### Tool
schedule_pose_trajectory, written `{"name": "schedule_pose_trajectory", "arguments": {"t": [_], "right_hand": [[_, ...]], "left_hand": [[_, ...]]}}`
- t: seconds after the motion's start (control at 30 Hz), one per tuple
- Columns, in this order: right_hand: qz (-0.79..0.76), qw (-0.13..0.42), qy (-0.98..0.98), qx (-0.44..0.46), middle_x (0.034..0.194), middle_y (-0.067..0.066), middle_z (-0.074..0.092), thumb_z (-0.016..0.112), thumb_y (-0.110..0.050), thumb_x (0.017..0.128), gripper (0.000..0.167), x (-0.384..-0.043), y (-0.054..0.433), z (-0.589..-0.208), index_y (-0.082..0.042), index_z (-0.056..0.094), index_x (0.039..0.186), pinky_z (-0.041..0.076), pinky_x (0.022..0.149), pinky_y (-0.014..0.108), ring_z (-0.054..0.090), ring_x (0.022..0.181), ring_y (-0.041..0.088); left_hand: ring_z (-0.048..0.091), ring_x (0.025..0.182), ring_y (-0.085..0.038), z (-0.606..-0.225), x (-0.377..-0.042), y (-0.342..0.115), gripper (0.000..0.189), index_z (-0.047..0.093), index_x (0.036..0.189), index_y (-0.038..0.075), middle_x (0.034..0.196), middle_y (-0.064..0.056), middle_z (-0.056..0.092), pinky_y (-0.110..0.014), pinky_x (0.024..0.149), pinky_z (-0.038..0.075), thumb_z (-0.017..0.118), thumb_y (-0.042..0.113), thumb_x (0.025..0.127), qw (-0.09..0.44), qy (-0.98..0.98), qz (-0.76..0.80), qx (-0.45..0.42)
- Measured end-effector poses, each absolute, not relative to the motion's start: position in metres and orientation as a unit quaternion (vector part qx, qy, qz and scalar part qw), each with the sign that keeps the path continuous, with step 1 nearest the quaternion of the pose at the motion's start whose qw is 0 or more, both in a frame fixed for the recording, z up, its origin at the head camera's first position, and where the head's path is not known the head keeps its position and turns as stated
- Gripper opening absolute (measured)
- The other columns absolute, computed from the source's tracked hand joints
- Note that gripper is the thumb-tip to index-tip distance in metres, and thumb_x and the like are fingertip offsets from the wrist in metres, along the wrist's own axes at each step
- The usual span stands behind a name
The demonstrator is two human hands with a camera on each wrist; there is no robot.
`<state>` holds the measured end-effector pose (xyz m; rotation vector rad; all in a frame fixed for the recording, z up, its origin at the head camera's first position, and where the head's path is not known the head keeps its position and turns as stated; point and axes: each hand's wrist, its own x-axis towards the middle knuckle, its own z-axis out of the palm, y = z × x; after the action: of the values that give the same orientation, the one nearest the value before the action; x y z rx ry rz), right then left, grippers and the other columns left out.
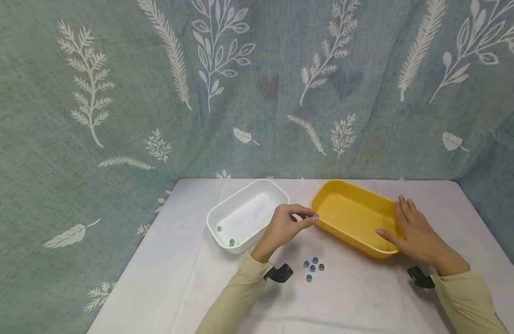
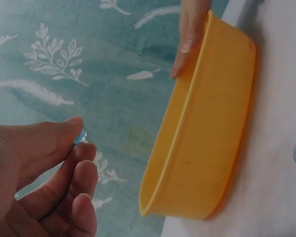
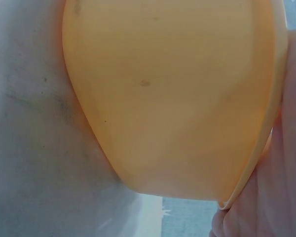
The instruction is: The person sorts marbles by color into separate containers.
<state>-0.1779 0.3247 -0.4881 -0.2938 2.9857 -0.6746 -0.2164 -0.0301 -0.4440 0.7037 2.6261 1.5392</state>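
In the head view my left hand (image 1: 287, 225) pinches a small glass marble (image 1: 316, 215) between thumb and fingertips, beside the left rim of a yellow tub (image 1: 344, 239). The left wrist view shows this marble (image 2: 81, 135) as clear bluish glass, with the other fingers loosely bent below it. My right hand (image 1: 420, 236) rests along the tub's right end, its fingers straight and its thumb reaching over the inside. In the right wrist view that hand (image 3: 281, 168) lies against the tub's rim (image 3: 266, 133). Several blue marbles (image 1: 312, 268) lie on the table in front of the tub.
A white tub (image 1: 246, 215) stands left of the yellow one, behind my left forearm, with a few greenish marbles (image 1: 232, 242) at its near end. Both tubs stand on a white-covered table (image 1: 357, 297). A patterned cloth (image 1: 273, 88) hangs behind. Dark wrist devices (image 1: 280, 273) sit below my hands.
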Motion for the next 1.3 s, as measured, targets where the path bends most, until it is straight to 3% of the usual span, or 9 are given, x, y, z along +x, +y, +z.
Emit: {"name": "schedule_pose_trajectory", "arguments": {"t": [0.27,0.53,0.83,1.3], "right_hand": [[-0.220,0.037,0.970,-0.097,0.167,0.037,-0.012,0.051,-0.063,0.100,0.111,-0.180,0.324,-0.484,0.015,-0.003,0.158,-0.001,0.125,0.072,-0.010,0.155,0.056],[-0.221,0.036,0.969,-0.100,0.166,0.038,-0.012,0.051,-0.062,0.101,0.111,-0.178,0.324,-0.486,0.017,-0.002,0.157,-0.002,0.125,0.072,-0.010,0.155,0.058],[-0.227,0.031,0.968,-0.097,0.166,0.038,-0.010,0.052,-0.062,0.100,0.111,-0.176,0.323,-0.489,0.017,-0.001,0.158,-0.002,0.125,0.071,-0.010,0.155,0.057],[-0.226,0.039,0.969,-0.093,0.167,0.037,-0.012,0.051,-0.064,0.100,0.112,-0.178,0.322,-0.492,0.016,-0.002,0.158,-0.004,0.124,0.072,-0.012,0.155,0.057]], "left_hand": [[0.063,0.081,-0.003,-0.438,-0.224,-0.016,0.020,0.083,0.105,0.013,0.104,-0.003,0.081,-0.017,0.067,0.052,0.080,0.028,0.091,0.011,0.823,0.519,0.230],[0.062,0.081,-0.002,-0.440,-0.231,0.002,0.021,0.083,0.105,0.011,0.100,-0.005,0.080,-0.016,0.061,0.048,0.081,0.026,0.090,0.018,0.819,0.524,0.233],[0.062,0.080,0.001,-0.447,-0.237,0.017,0.021,0.083,0.105,0.011,0.096,-0.003,0.080,-0.014,0.069,0.053,0.081,0.026,0.090,0.022,0.830,0.507,0.232],[0.060,0.078,0.003,-0.459,-0.245,0.038,0.021,0.083,0.106,0.010,0.095,-0.002,0.080,-0.012,0.068,0.051,0.080,0.026,0.091,0.032,0.849,0.475,0.227]]}}
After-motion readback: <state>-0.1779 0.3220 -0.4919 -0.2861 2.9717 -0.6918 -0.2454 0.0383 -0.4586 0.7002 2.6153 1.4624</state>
